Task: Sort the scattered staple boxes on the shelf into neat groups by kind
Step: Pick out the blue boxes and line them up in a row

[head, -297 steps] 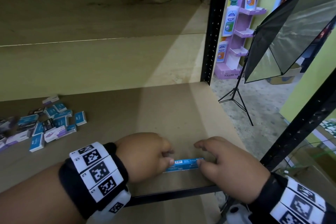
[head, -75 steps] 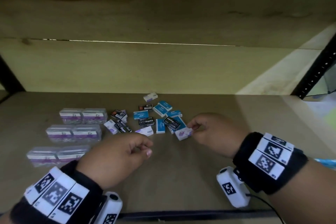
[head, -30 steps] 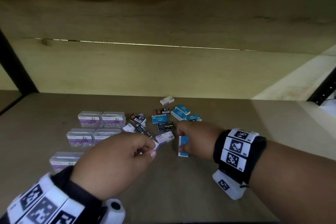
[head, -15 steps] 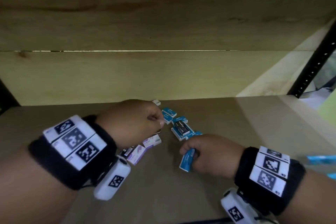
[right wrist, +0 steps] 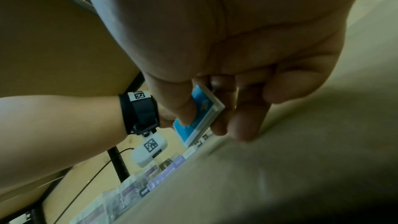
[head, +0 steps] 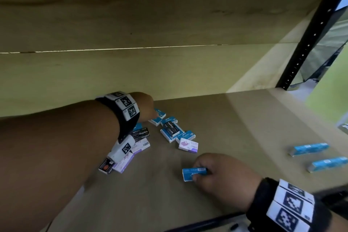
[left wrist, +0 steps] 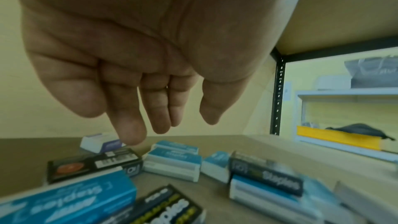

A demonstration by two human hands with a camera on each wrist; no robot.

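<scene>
A person's right hand (head: 218, 174) pinches a blue staple box (head: 192, 173) just above the wooden shelf (head: 235, 118), in front of the scattered pile (head: 170, 130). The left hand (left wrist: 129, 67), fingers relaxed and empty, reaches over the pile's far blue boxes (left wrist: 172, 161).

"Staples" — black staple box (head: 140, 133), black box (head: 171, 127), blue box (left wrist: 64, 198)

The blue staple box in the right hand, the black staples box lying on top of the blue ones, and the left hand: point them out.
blue staple box (head: 194, 173): head view, its blue top face.
black Staples box (head: 171, 128): head view, printed lid.
left hand (left wrist: 137, 67): left wrist view, the palm.
</scene>
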